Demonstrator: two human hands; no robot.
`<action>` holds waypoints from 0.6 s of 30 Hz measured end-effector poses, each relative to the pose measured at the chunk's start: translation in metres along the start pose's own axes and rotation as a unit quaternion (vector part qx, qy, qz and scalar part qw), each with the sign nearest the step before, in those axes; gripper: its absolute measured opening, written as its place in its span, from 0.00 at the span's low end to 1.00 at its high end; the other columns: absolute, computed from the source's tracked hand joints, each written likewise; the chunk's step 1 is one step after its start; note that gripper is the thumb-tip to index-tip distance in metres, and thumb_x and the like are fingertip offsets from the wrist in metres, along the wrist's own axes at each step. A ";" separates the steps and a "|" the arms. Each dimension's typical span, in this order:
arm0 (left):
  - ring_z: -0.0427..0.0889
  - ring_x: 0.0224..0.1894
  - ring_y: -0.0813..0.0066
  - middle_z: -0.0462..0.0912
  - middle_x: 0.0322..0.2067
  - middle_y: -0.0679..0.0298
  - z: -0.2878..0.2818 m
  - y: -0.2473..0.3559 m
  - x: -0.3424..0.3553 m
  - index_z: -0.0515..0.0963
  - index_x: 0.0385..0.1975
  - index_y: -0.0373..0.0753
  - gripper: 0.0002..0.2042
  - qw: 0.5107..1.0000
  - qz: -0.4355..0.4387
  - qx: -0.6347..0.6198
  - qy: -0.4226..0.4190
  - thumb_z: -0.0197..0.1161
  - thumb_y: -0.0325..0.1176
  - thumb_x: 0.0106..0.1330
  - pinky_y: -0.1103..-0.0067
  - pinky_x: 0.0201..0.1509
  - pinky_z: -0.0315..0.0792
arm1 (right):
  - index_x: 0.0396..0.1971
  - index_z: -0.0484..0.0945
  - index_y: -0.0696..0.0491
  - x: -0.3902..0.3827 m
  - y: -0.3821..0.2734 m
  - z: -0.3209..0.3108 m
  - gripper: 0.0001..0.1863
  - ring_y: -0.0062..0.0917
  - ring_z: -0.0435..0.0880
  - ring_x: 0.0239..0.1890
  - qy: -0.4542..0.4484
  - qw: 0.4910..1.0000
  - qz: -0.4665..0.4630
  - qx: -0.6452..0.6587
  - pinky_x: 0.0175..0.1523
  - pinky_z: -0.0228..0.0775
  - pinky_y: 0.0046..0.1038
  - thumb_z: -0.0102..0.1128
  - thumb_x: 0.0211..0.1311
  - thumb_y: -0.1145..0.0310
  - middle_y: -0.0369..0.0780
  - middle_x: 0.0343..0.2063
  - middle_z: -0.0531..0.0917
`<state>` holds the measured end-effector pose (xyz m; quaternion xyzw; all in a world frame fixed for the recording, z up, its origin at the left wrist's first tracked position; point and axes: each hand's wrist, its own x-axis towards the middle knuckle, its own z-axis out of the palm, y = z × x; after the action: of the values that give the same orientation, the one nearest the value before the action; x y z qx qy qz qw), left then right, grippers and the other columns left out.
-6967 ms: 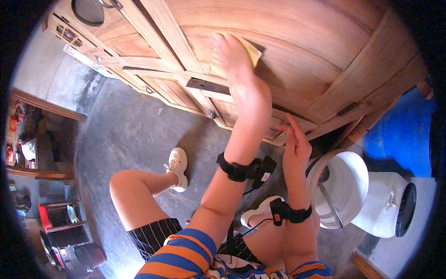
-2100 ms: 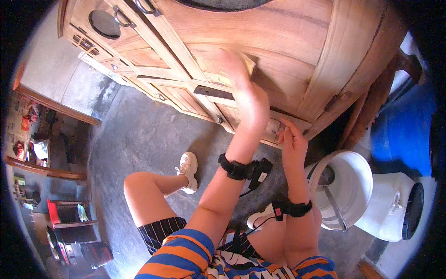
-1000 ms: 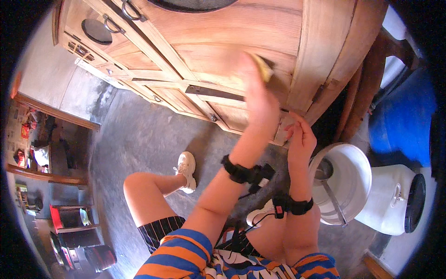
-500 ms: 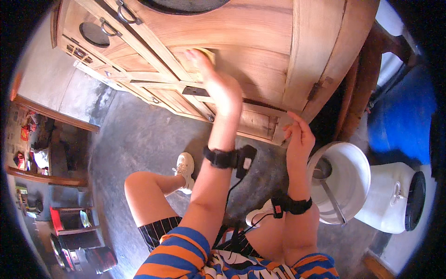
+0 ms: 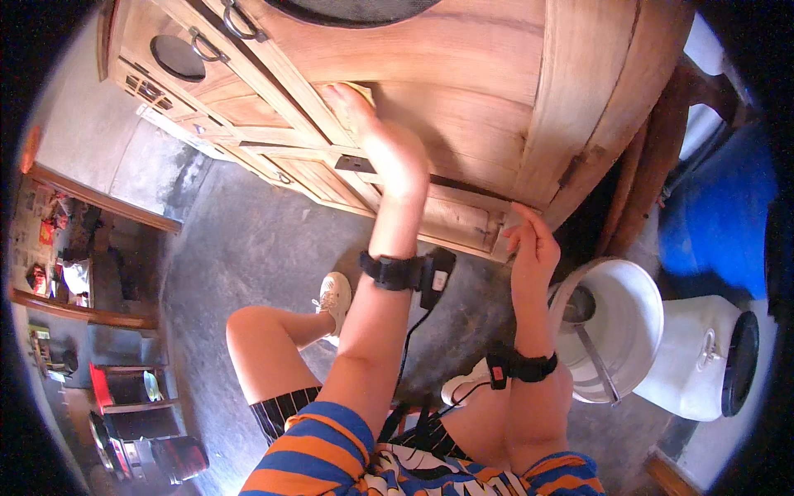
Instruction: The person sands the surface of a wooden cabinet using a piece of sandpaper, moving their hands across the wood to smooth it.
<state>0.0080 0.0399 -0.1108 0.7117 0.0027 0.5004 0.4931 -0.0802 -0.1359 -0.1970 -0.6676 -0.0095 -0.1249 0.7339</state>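
Observation:
My left hand (image 5: 385,145) presses a yellow pad (image 5: 362,93), perhaps sandpaper, flat against an upper door of the pale wooden cabinet (image 5: 447,99). Its fingers and palm hide most of the pad. A black strap with a small device and a cable sits on that forearm. My right hand (image 5: 531,252) has loosely bent fingers, partly apart, with the index fingertip at the cabinet’s lower right edge; I see nothing held in it. Ring handles (image 5: 207,50) and a dark oval inset (image 5: 178,58) are on the doors farther left.
To my right are a white bucket (image 5: 620,322) with a long-handled metal tool inside, a white jerrycan (image 5: 686,355) and a blue drum (image 5: 715,219). A wooden shelf (image 5: 99,207) holding assorted items is at left. My bent legs are over the grey concrete floor (image 5: 215,256).
A second ago my left hand and the pad were farther right on the door; they have moved left. My right hand remains near the same edge.

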 end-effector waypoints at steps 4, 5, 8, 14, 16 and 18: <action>0.39 0.67 0.55 0.41 0.63 0.44 0.028 0.032 -0.048 0.44 0.62 0.30 0.35 0.999 0.036 0.005 -0.038 0.37 0.09 0.47 0.70 0.68 0.35 | 0.40 0.77 0.57 0.000 0.002 0.005 0.14 0.14 0.69 0.21 0.005 1.000 0.013 -0.024 0.29 0.62 0.16 0.40 0.61 0.77 0.33 0.15 0.70; 0.38 0.67 0.54 0.40 0.63 0.44 0.027 0.040 -0.054 0.44 0.62 0.30 0.36 0.992 0.059 0.079 -0.079 0.37 0.09 0.46 0.69 0.68 0.34 | 0.40 0.77 0.56 0.000 0.003 0.003 0.13 0.13 0.68 0.19 0.007 1.000 0.008 -0.029 0.28 0.64 0.17 0.41 0.61 0.77 0.33 0.14 0.70; 0.40 0.67 0.55 0.43 0.63 0.44 0.021 0.008 -0.034 0.46 0.62 0.30 0.35 0.995 0.078 0.044 -0.035 0.37 0.09 0.46 0.70 0.68 0.35 | 0.39 0.77 0.55 -0.004 0.002 0.003 0.13 0.13 0.68 0.17 0.008 0.999 0.009 -0.031 0.28 0.67 0.18 0.42 0.62 0.76 0.32 0.13 0.70; 0.39 0.67 0.64 0.40 0.64 0.50 0.002 -0.003 0.002 0.45 0.62 0.30 0.29 0.998 0.030 -0.051 0.032 0.39 0.30 0.59 0.74 0.68 0.34 | 0.39 0.77 0.55 -0.002 0.003 0.004 0.12 0.13 0.67 0.17 -0.001 0.999 -0.015 -0.028 0.27 0.67 0.18 0.42 0.62 0.74 0.32 0.12 0.70; 0.41 0.67 0.57 0.43 0.63 0.45 0.014 0.004 -0.025 0.48 0.61 0.28 0.33 0.995 0.104 0.005 0.001 0.35 0.09 0.48 0.71 0.68 0.35 | 0.39 0.77 0.55 -0.002 0.006 0.005 0.12 0.13 0.67 0.17 -0.003 0.999 -0.017 -0.035 0.27 0.66 0.18 0.42 0.62 0.74 0.33 0.13 0.70; 0.41 0.67 0.56 0.44 0.63 0.45 0.019 0.023 -0.041 0.48 0.61 0.28 0.35 0.993 0.090 0.061 -0.036 0.35 0.08 0.46 0.70 0.68 0.35 | 0.39 0.77 0.55 -0.003 0.006 0.003 0.12 0.13 0.67 0.16 0.001 0.999 -0.014 -0.046 0.26 0.65 0.18 0.42 0.63 0.74 0.33 0.13 0.70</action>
<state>-0.0101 -0.0058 -0.1242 0.7553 -0.0494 0.5156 0.4016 -0.0816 -0.1317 -0.2035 -0.7006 -0.0126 -0.1364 0.7003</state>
